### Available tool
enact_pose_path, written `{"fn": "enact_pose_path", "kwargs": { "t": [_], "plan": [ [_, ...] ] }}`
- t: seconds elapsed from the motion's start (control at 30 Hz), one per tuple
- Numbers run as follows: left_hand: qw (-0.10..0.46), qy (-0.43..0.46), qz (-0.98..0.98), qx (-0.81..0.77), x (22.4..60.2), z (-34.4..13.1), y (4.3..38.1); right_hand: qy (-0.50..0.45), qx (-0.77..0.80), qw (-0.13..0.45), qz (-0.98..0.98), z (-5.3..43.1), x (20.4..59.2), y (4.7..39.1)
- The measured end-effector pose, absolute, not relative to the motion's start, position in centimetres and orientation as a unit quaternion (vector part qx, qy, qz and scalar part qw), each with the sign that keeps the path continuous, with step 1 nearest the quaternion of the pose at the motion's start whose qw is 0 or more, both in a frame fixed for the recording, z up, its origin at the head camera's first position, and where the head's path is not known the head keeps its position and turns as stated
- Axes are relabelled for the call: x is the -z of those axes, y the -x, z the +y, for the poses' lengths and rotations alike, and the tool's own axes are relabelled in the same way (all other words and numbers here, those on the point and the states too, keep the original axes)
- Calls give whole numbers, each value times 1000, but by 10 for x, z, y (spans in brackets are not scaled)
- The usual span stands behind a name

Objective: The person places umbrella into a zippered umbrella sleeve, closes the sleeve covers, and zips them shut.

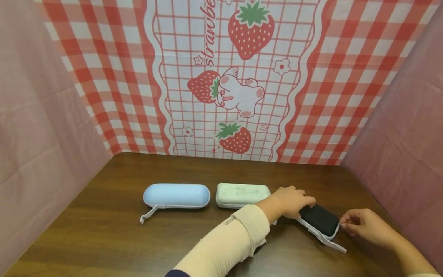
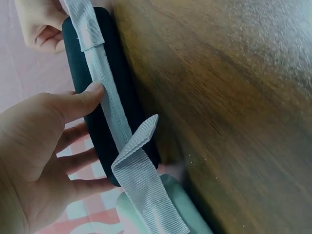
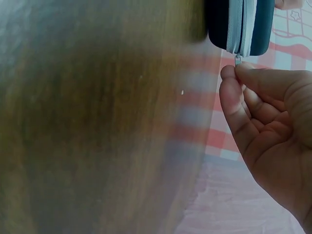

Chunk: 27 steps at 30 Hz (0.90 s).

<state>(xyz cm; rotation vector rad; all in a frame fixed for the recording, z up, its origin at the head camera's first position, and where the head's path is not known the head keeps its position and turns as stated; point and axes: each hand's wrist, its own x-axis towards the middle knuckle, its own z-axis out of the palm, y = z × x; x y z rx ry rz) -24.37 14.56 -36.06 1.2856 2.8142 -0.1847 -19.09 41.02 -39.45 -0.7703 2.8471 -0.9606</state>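
Note:
A black zip case (image 1: 320, 219) with a pale grey zipper band lies angled on the right side of the table. My left hand (image 1: 288, 200) grips it across its upper left part, the thumb (image 2: 95, 92) on the zipper band and the other fingers around the far side. At the case's right end, my right hand (image 1: 370, 227) pinches the small zipper pull (image 3: 238, 60) between thumb and forefinger. The zipper looks closed along the side seen in the right wrist view. A grey fabric strap (image 1: 327, 240) hangs off the case's near side.
A pale green case (image 1: 238, 194) stands just left of my left hand, partly behind the forearm. Farther left is a light blue case (image 1: 176, 195) with a grey strap. A strawberry-print cloth (image 1: 238, 104) rises behind the wooden table (image 1: 114, 231), with pink cloth at both sides.

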Motion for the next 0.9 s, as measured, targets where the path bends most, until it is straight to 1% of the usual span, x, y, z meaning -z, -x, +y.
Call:
{"fn": "enact_pose_path", "kwargs": {
  "t": [0.3,0.9],
  "plan": [
    [10,-394,910,125,361,154,241,247,313,23,917,414,393,188],
    [9,-292,943,158,362,171,228,205,270,14,941,409,387,188]
  ]
}}
